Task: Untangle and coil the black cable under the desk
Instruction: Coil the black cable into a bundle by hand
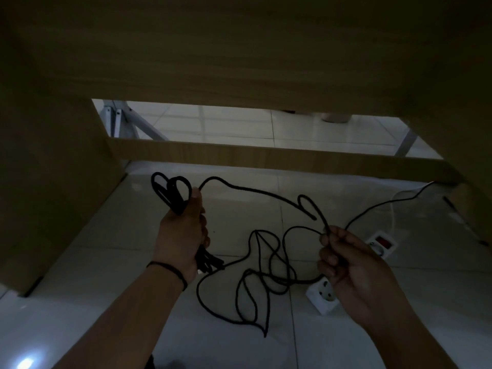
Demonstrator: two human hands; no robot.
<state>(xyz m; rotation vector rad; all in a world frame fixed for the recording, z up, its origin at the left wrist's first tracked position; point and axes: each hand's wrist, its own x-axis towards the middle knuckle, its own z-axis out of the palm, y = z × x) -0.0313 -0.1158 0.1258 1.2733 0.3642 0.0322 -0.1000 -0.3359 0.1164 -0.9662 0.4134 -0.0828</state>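
Observation:
The black cable [255, 191] runs across the dim space under the desk. My left hand [183, 230] grips a bundle of coiled loops; loop ends stick out above the fist and below it. From that bundle a strand arcs right to my right hand [346, 259], which pinches it between thumb and fingers. Below and between the hands, tangled loops of the same cable [266, 283] lie on the white tiled floor. Another thin stretch leads from the right hand up to the right, toward the desk's back corner.
A white power strip [323, 294] lies on the floor, partly behind my right hand, its red switch [383, 242] further right. The wooden crossbar [266, 157] spans the back, the desk's side panel [53, 195] stands on the left, and another panel stands on the right.

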